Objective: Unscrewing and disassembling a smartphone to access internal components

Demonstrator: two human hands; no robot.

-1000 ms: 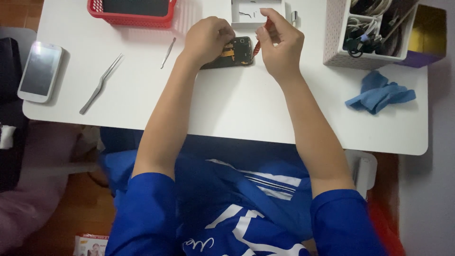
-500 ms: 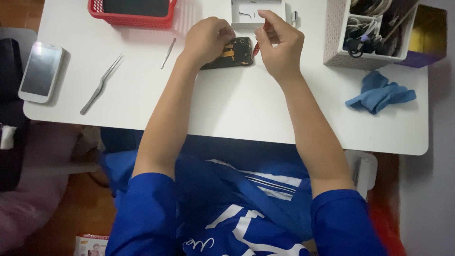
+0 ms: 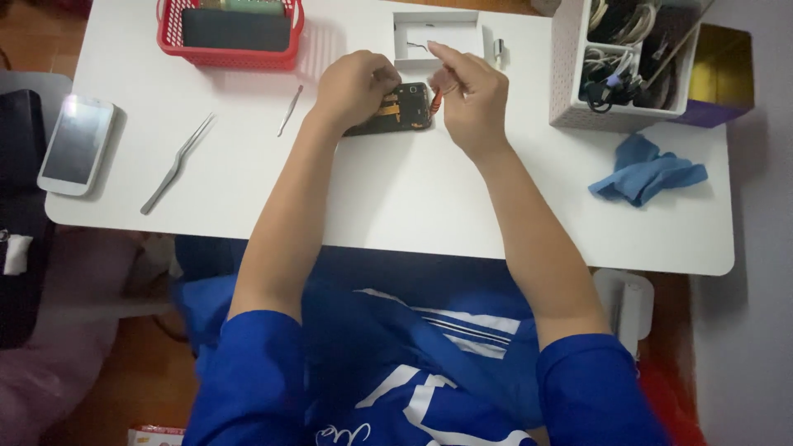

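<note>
At the far middle of the white bench [image 3: 413,206], an opened phone [image 3: 396,109] lies flat with its inner parts facing up and its long axis running left to right across the view. Left hand [image 3: 351,87] rests curled over the phone's left end, fingers closed on its edge and pinning it down. Right hand [image 3: 471,95] sits just beside the phone's right end, fingers pinched narrow around a small red-handled tool [image 3: 435,101] whose tip slants down toward that right end; whether the tip touches the phone cannot be told. Both hands are about equally near the phone, one at each end, so the phone lies between them, to the right of the left hand and to the left of the right hand. Just beyond the phone stands a shallow white tray [image 3: 438,21]. Well apart to the left lie slim tweezers [image 3: 289,110], larger tweezers [image 3: 176,163], a red basket [image 3: 227,56] and a white phone [image 3: 77,144]; to the right are a white bin of cables [image 3: 570,74] and a blue cloth [image 3: 644,173].
</note>
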